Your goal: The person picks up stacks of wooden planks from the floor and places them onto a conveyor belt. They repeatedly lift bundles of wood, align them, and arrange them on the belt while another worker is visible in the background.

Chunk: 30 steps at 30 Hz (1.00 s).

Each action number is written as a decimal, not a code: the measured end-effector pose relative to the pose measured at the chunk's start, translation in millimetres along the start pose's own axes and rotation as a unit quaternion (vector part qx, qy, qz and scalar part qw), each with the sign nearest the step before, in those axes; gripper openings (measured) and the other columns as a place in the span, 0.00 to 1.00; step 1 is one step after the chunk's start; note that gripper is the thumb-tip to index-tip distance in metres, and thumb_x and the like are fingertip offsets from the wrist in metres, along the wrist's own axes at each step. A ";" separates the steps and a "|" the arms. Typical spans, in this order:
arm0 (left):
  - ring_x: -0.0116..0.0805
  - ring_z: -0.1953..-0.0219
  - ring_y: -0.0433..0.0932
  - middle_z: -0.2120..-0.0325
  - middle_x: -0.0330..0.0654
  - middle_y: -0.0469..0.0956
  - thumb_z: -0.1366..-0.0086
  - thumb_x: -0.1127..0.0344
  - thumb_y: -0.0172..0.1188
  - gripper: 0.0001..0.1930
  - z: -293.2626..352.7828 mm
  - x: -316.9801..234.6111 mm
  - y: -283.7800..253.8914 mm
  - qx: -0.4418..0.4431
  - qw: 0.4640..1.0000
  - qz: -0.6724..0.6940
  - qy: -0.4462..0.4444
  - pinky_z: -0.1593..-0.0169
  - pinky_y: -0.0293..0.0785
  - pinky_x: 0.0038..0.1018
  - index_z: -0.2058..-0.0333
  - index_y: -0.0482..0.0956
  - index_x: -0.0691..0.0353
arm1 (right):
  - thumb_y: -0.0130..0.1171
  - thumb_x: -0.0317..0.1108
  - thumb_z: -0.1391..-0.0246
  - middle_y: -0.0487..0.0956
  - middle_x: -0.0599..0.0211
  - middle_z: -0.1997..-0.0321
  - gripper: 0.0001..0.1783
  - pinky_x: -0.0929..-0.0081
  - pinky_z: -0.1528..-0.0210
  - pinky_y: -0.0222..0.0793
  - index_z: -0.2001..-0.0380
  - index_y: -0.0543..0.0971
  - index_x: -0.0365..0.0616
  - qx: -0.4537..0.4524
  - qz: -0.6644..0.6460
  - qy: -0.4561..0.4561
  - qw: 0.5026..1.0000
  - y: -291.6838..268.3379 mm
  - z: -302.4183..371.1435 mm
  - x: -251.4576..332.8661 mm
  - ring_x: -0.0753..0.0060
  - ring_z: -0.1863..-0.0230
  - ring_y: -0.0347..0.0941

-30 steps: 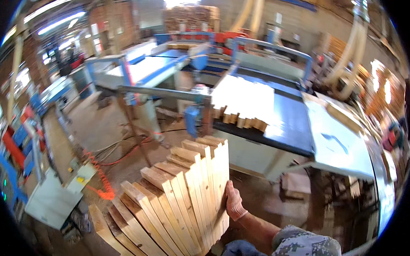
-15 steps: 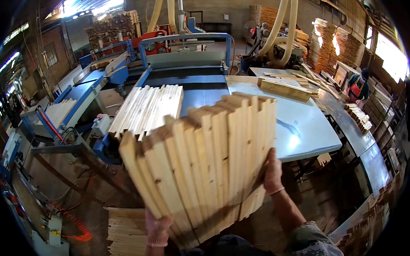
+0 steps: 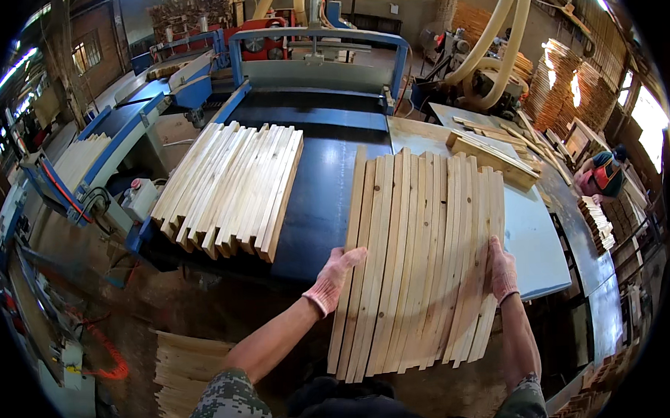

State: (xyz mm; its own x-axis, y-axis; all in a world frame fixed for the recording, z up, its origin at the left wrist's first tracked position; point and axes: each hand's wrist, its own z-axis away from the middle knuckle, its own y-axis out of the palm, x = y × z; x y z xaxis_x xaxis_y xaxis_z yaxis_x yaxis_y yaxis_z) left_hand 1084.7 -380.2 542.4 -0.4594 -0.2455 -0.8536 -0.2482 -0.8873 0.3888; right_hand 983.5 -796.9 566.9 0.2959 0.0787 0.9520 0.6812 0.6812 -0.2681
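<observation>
A row of pale wooden strips [image 3: 419, 257], standing side by side with uneven ends, is squeezed between my two gloved hands. My left hand [image 3: 336, 278] presses its left side and my right hand [image 3: 502, 267] its right side. The far ends of the row lie over the machine bed and the pale tabletop; the near ends jut out past the front edge. A second row of wooden strips [image 3: 233, 187] rests on the dark machine bed [image 3: 316, 210] to the left, with a gap between the two rows.
Behind the bed stands a blue machine frame [image 3: 316, 34]. On the right, a pale tabletop [image 3: 535, 252] carries loose timber pieces [image 3: 493, 157]. More strips [image 3: 182, 380] lie low at the lower left. A person [image 3: 603, 176] handles wood at the far right.
The held row has swung right and away from me, from tilted up in the air to lying flatter at the bed's edge. My left hand has come up and right along with it.
</observation>
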 end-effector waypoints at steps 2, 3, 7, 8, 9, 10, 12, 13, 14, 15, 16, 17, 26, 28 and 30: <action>0.41 0.38 0.72 0.42 0.49 0.74 0.36 0.43 0.70 0.40 -51.6 -4.6 -12.7 0.016 0.998 0.014 -0.056 0.34 0.70 0.40 0.36 0.67 0.64 | 0.63 0.63 0.35 0.83 0.65 0.63 0.37 0.68 0.52 0.73 0.57 0.87 0.31 0.000 0.046 0.014 0.999 22.7 -20.9 6.9 0.72 0.60 0.75; 0.42 0.38 0.73 0.40 0.49 0.73 0.36 0.43 0.70 0.40 -74.3 -7.8 -16.9 0.032 0.996 0.024 -0.074 0.34 0.72 0.41 0.35 0.67 0.64 | 0.64 0.63 0.35 0.83 0.65 0.62 0.36 0.68 0.52 0.73 0.57 0.87 0.31 -0.005 0.075 0.020 0.997 32.5 -33.3 2.2 0.72 0.59 0.76; 0.45 0.39 0.77 0.36 0.53 0.72 0.34 0.42 0.70 0.45 -150.3 -7.1 -49.4 0.064 0.988 0.035 -0.134 0.37 0.77 0.41 0.31 0.62 0.66 | 0.69 0.57 0.42 0.85 0.61 0.56 0.33 0.67 0.48 0.72 0.51 0.85 0.33 0.023 0.121 0.068 0.990 82.2 -62.4 0.7 0.69 0.54 0.78; 0.45 0.39 0.77 0.35 0.53 0.72 0.34 0.41 0.70 0.46 -165.8 -12.8 -53.0 0.071 0.984 0.030 -0.160 0.36 0.77 0.40 0.29 0.61 0.67 | 0.70 0.55 0.42 0.85 0.60 0.53 0.33 0.68 0.47 0.72 0.48 0.85 0.34 0.031 0.156 0.076 0.984 91.6 -70.2 1.0 0.68 0.53 0.79; 0.44 0.41 0.78 0.38 0.53 0.74 0.33 0.41 0.68 0.44 -179.6 -19.4 -52.5 0.039 0.988 -0.001 -0.149 0.37 0.77 0.40 0.31 0.64 0.66 | 0.72 0.56 0.48 0.84 0.56 0.53 0.34 0.64 0.48 0.74 0.54 0.84 0.32 0.021 0.155 0.074 0.985 98.5 -77.1 2.2 0.65 0.54 0.80; 0.43 0.43 0.79 0.40 0.52 0.77 0.32 0.40 0.67 0.41 -190.2 -23.7 -51.0 0.008 0.990 -0.032 -0.140 0.39 0.78 0.40 0.33 0.67 0.66 | 0.72 0.56 0.48 0.85 0.56 0.53 0.34 0.63 0.49 0.74 0.54 0.84 0.32 0.028 0.143 0.076 0.986 105.5 -83.0 4.9 0.65 0.54 0.80; 0.42 0.48 0.82 0.45 0.51 0.81 0.30 0.39 0.63 0.37 -203.5 -33.5 -48.8 -0.056 0.987 -0.094 -0.118 0.41 0.80 0.40 0.36 0.72 0.65 | 0.71 0.55 0.47 0.85 0.56 0.52 0.33 0.63 0.49 0.74 0.54 0.84 0.33 0.044 0.120 0.076 0.989 123.1 -95.5 16.3 0.65 0.54 0.80; 0.41 0.45 0.81 0.45 0.52 0.81 0.30 0.36 0.62 0.40 -206.0 -48.1 -47.5 -0.035 0.993 -0.078 -0.084 0.40 0.79 0.39 0.35 0.71 0.66 | 0.71 0.53 0.47 0.85 0.56 0.52 0.31 0.64 0.49 0.75 0.53 0.83 0.33 0.036 0.136 0.091 0.986 133.1 -105.5 23.8 0.67 0.53 0.80; 0.44 0.41 0.80 0.42 0.55 0.80 0.30 0.33 0.60 0.44 -224.0 -61.0 -57.6 -0.028 0.974 -0.204 -0.093 0.38 0.77 0.39 0.33 0.69 0.68 | 0.70 0.53 0.46 0.85 0.56 0.52 0.32 0.64 0.49 0.75 0.52 0.83 0.33 0.053 0.115 0.082 0.989 145.1 -115.4 32.4 0.67 0.53 0.80; 0.47 0.38 0.79 0.40 0.58 0.78 0.31 0.29 0.58 0.48 -246.7 -75.2 -74.5 -0.023 0.940 -0.324 -0.106 0.35 0.75 0.39 0.31 0.68 0.69 | 0.70 0.52 0.46 0.85 0.55 0.51 0.32 0.64 0.48 0.75 0.50 0.83 0.33 0.072 0.097 0.078 0.990 158.2 -123.0 40.9 0.67 0.52 0.80; 0.51 0.34 0.78 0.37 0.61 0.77 0.31 0.26 0.56 0.51 -261.7 -90.9 -88.2 -0.019 0.889 -0.441 -0.122 0.33 0.72 0.39 0.29 0.66 0.71 | 0.70 0.52 0.46 0.85 0.55 0.50 0.33 0.65 0.48 0.75 0.49 0.83 0.33 0.094 0.078 0.078 0.989 171.4 -129.4 44.1 0.66 0.52 0.80; 0.52 0.35 0.79 0.40 0.60 0.80 0.32 0.23 0.51 0.51 -255.8 -127.9 -66.4 0.008 0.794 -0.596 -0.119 0.34 0.73 0.39 0.34 0.73 0.70 | 0.68 0.52 0.45 0.85 0.54 0.51 0.36 0.65 0.47 0.75 0.45 0.81 0.31 0.096 0.098 0.034 0.990 174.0 -142.9 35.2 0.65 0.52 0.81; 0.55 0.28 0.65 0.33 0.61 0.70 0.35 0.34 0.63 0.44 -186.4 -155.8 -121.7 -0.117 0.651 -0.736 0.146 0.25 0.59 0.46 0.33 0.73 0.64 | 0.72 0.57 0.46 0.85 0.44 0.45 0.49 0.63 0.39 0.75 0.34 0.71 0.29 0.237 0.093 0.014 0.967 276.1 -138.7 53.9 0.53 0.44 0.83; 0.60 0.26 0.60 0.28 0.62 0.64 0.35 0.34 0.62 0.47 -184.4 -132.2 -129.4 -0.142 0.643 -0.740 0.137 0.22 0.54 0.48 0.28 0.68 0.62 | 0.73 0.55 0.47 0.87 0.48 0.47 0.47 0.64 0.40 0.76 0.34 0.73 0.33 0.192 0.155 -0.047 0.968 272.2 -158.5 28.5 0.55 0.47 0.84; 0.62 0.24 0.56 0.25 0.62 0.59 0.34 0.36 0.63 0.47 -181.5 -107.0 -137.8 -0.158 0.601 -0.768 0.157 0.21 0.50 0.49 0.25 0.63 0.62 | 0.74 0.55 0.48 0.88 0.50 0.48 0.45 0.64 0.40 0.76 0.35 0.75 0.37 0.207 0.184 -0.070 0.958 268.4 -166.1 22.6 0.57 0.47 0.85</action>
State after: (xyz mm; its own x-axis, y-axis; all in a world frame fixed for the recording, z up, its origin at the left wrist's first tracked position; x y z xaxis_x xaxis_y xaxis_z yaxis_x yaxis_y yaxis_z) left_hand 1322.9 -302.6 517.2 0.3000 0.9397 -0.1643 0.0229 -0.1793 -0.9835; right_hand 1284.3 -733.1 491.9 0.3533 0.4460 0.8224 0.2153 0.8167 -0.5354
